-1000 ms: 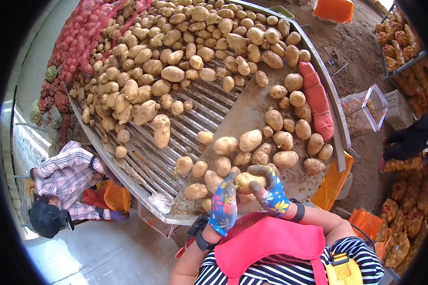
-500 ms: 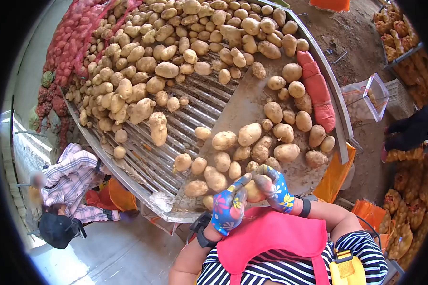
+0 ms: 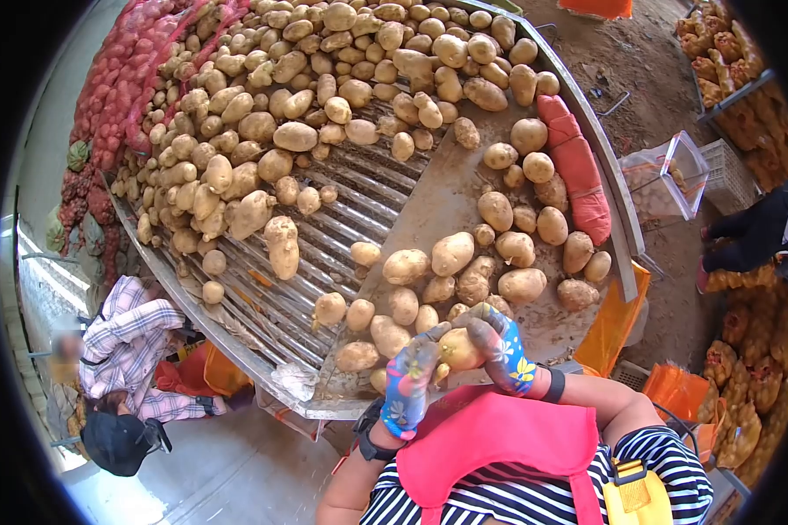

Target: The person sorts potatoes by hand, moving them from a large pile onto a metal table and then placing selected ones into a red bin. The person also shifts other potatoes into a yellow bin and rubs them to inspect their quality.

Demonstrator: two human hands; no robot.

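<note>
At the near edge of the metal sorting table, my left hand [image 3: 409, 385], in a blue flowered glove with dirty fingertips, is closed against the left side of a potato [image 3: 458, 349]. On the potato's right, my right hand [image 3: 502, 348], in a matching glove, has its fingers wrapped over it. A small knob sticks out at the potato's lower end. Loose potatoes [image 3: 389, 335] lie just beyond my hands on the flat metal plate.
A large potato heap [image 3: 293, 136] covers the far part of the slatted table [image 3: 324, 402]. A red wrapped roll [image 3: 576, 171] lines its right side. Another person in a plaid shirt [image 3: 131, 341] is at the left. Netted sacks [image 3: 123, 70] stand at the far left.
The potato has turned between my hands, and its knobbed end now shows. My left hand has tilted more upright. The view has shifted slightly, and the person at the left has bent lower.
</note>
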